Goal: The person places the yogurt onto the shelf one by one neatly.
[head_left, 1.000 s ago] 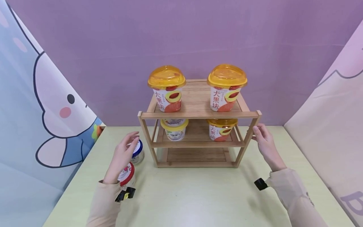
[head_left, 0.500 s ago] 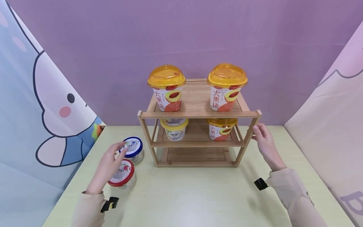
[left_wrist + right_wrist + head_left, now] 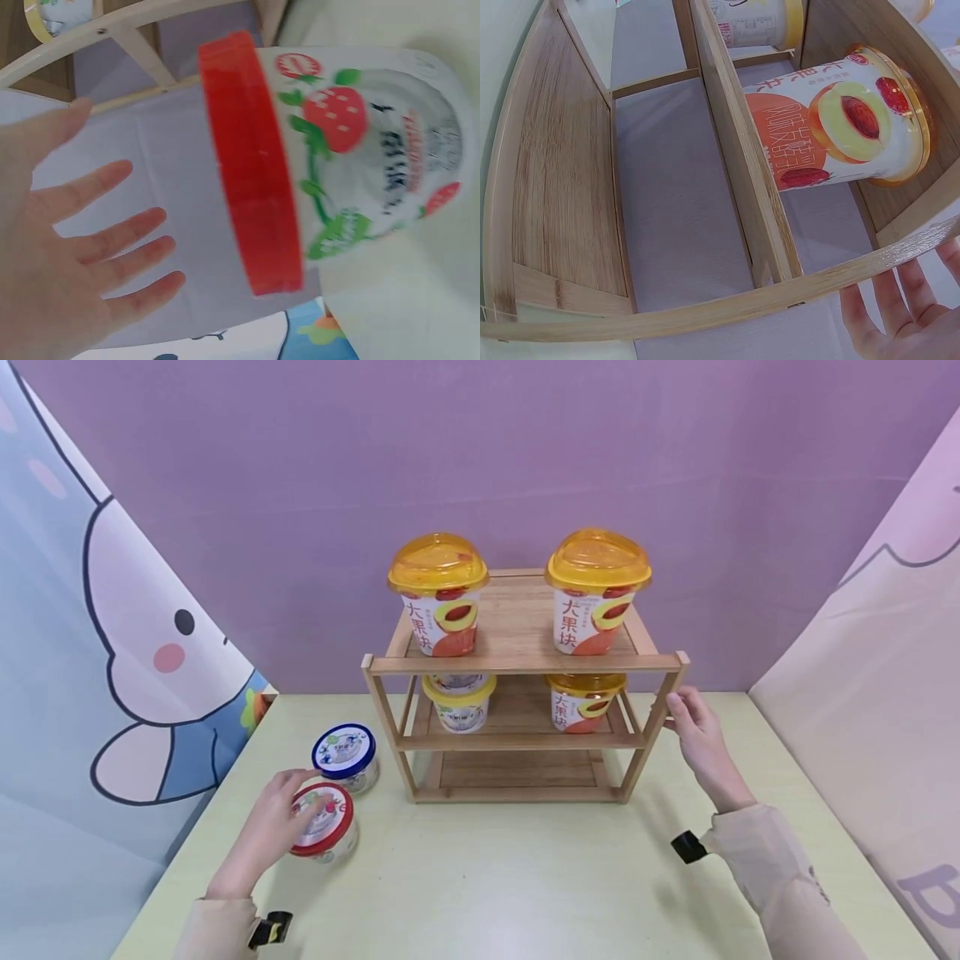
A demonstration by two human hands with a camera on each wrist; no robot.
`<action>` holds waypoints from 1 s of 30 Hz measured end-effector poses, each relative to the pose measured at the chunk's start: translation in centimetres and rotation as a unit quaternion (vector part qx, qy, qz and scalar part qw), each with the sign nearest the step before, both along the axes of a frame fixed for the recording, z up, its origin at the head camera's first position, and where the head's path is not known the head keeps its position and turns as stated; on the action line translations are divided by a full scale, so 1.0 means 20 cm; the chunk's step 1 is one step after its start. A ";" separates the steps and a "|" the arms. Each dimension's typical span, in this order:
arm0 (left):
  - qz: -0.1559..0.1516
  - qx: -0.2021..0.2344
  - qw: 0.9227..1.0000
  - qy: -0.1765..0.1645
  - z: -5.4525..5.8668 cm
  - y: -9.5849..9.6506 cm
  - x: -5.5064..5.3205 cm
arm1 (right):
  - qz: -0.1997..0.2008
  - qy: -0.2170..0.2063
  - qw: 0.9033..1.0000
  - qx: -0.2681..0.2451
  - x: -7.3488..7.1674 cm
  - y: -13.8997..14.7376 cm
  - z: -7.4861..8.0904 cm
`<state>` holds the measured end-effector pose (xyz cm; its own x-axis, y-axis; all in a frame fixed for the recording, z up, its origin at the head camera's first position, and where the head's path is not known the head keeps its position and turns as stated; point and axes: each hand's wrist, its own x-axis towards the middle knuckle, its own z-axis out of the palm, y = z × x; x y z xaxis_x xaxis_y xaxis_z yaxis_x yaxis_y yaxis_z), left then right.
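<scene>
My left hand (image 3: 273,818) hovers beside and over a red-lidded cup (image 3: 341,847) at the table's left. In the left wrist view its fingers (image 3: 131,232) are spread and apart from the lid; strawberries decorate the cup's label. Just behind stands a blue-lidded cup (image 3: 345,753). My right hand (image 3: 701,739) is at the right upright of a wooden three-tier rack (image 3: 525,742). In the right wrist view its fingertips (image 3: 889,289) rest against the outer side of that upright, mostly straight.
Two cups with orange domed lids, one at left (image 3: 442,610) and one at right (image 3: 596,610), stand on the top shelf. The middle shelf bears another domed cup (image 3: 581,706) at right and yellow-lidded cups (image 3: 461,714) stacked at left. A purple backdrop (image 3: 337,527) rises behind.
My left hand has moved left and toward me, from over the blue-lidded cup to the red-lidded one. The right hand stays at the rack's upright.
</scene>
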<state>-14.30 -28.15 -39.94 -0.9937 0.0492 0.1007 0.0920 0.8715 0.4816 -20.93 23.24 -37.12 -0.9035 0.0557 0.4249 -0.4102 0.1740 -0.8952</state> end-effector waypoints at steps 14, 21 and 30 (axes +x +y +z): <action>-0.023 -0.033 0.999 -0.028 -0.13 -0.06 0.04 | -0.004 -0.006 1.000 0.003 -0.01 0.00 -0.01; -0.020 -0.026 0.999 -0.040 -0.15 -0.07 0.06 | -0.002 -0.006 1.000 -0.006 0.00 0.00 -0.01; -0.007 0.002 0.997 -0.071 -0.18 -0.07 0.05 | -0.006 -0.003 1.000 -0.008 0.00 0.00 -0.01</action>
<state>-13.22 -29.53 -43.58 -0.9971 0.0640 -0.0409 0.0354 0.8682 0.4950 -21.02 23.18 -37.28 -0.9056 0.0727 0.4179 -0.4023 0.1650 -0.9005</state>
